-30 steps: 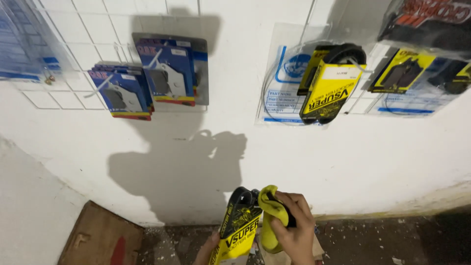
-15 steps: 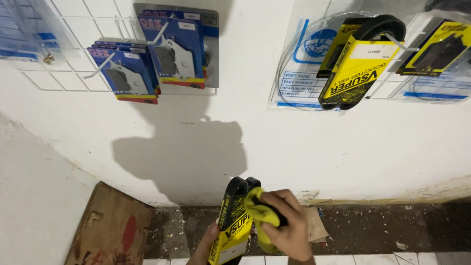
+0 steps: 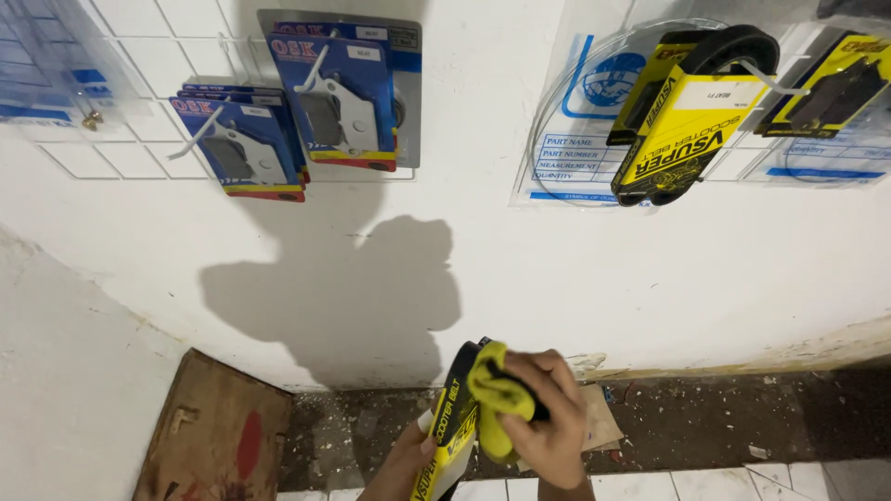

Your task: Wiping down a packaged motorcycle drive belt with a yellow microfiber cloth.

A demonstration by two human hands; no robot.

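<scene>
At the bottom centre my left hand (image 3: 401, 464) grips a black rubber belt in a yellow and black card sleeve (image 3: 453, 422) from below. My right hand (image 3: 548, 417) presses a bunched yellow cloth (image 3: 497, 394) against the belt's top end. A matching sleeved belt (image 3: 682, 102) hangs on a hook of the white wire wall grid at upper right, with another yellow pack (image 3: 826, 88) beside it.
Blue blister packs of brake pads (image 3: 339, 93) and a second stack (image 3: 237, 139) hang on the grid at upper left. Clear plastic bags (image 3: 571, 139) hang behind the belts. A brown wooden board (image 3: 218, 436) leans at the wall's foot by dirty floor and white tiles (image 3: 733, 482).
The view has tilted and shifted slightly, so the wall items sit higher in frame. My hands keep the belt and cloth together, the cloth moving a little over the belt's top.
</scene>
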